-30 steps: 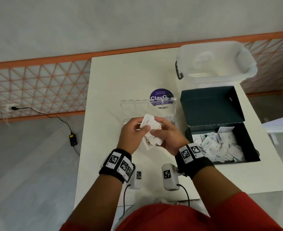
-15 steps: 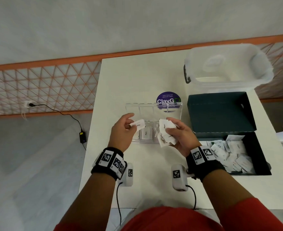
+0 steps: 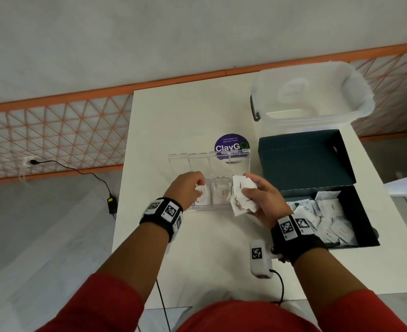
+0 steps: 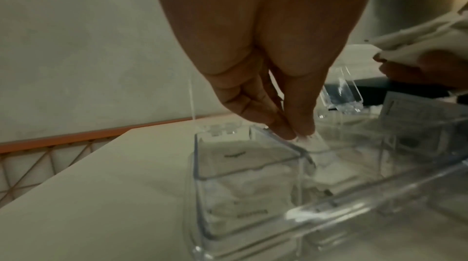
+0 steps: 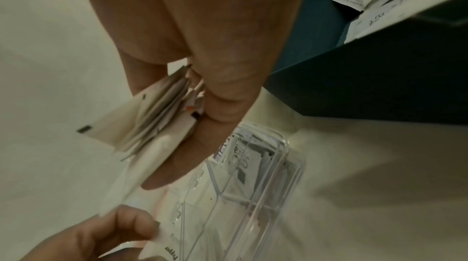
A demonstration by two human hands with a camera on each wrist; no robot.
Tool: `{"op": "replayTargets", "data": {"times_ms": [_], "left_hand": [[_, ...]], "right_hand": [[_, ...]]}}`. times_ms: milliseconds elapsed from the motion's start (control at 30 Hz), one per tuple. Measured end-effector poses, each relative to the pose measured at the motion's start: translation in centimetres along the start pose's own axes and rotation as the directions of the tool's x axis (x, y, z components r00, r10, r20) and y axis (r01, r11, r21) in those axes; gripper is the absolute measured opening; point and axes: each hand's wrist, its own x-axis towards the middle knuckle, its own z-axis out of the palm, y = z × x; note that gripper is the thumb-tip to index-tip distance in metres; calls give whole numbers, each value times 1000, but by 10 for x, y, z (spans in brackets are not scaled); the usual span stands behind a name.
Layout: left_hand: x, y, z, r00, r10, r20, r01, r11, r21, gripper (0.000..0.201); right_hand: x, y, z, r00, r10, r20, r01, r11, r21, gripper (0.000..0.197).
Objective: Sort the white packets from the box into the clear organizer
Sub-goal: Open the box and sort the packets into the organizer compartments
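Nearest the body, the two wrists hover over the white desk. The left hand has its fingertips pressed together in a pinch on a single white packet, tips pointing straight down into the clear organizer. That packet stands nearly on end, partly inside the second compartment from the left, just past the divider wall; the compartment beside it already holds packets lying flat. The right hand, curled around a fanned bundle of packets, waits just right of the organizer, level with its right-hand end. So the left hand is the one already over the target, and the coming release looks to depend on the packet dropping straight down from the pinch. To the right lies the dark box with many loose packets inside, its lid standing open. Farther off sit a purple round sticker and a translucent tub.
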Motion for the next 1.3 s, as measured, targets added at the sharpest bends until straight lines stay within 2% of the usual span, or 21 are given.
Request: {"op": "replayTargets", "data": {"times_ms": [100, 200, 267, 433, 500, 533, 600, 667, 733, 833, 933, 1100, 1300], "left_hand": [[2, 2, 5, 998, 57, 23, -58, 996, 72, 17], [-1, -1, 12, 986, 146, -79, -125, 967, 222, 13], [-4, -3, 16, 981, 160, -108, -124, 951, 282, 20], [-8, -6, 24, 993, 59, 105, -95, 920, 381, 35], [-9, -6, 24, 991, 40, 124, -87, 913, 399, 37], [-9, -5, 22, 994, 43, 103, -79, 921, 381, 36], [-12, -1, 15, 998, 65, -21, -57, 962, 269, 31], [-17, 7, 6, 976, 87, -199, -70, 994, 89, 22], [-21, 22, -3, 960, 57, -273, -91, 990, -112, 12], [-25, 39, -11, 988, -51, -143, 2, 946, -325, 20], [-26, 39, -10, 991, -107, -80, 70, 925, -372, 24], [-30, 30, -11, 985, -134, -105, 63, 857, -511, 13], [-29, 16, -20, 962, -188, -200, 53, 843, -536, 13]], "right_hand": [[1, 2, -4, 1000, -1, -14, 1, 1000, 1, 39], [2, 3, -4, 1000, 2, -16, -2, 1000, 13, 39], [4, 4, -4, 1000, 0, -18, 0, 1000, 21, 39], [5, 7, 3, 1000, 5, 13, -5, 999, 50, 39], [4, 8, 5, 999, 13, 52, -15, 998, 55, 38], [4, 8, 6, 998, 15, 69, -19, 999, 45, 37], [3, 8, 9, 997, 19, 77, -21, 999, 30, 37], [2, 9, 12, 997, 24, 68, -25, 999, 27, 34], [2, 10, 16, 996, 27, 81, -28, 1000, 11, 32], [0, 10, 24, 992, 32, 125, -28, 999, -28, 36], [-2, 9, 31, 990, 21, 140, -14, 999, -52, 39], [-3, 13, 33, 990, 13, 137, -4, 998, -68, 36], [-5, 16, 21, 991, 49, 127, -53, 998, 23, 29]]}}
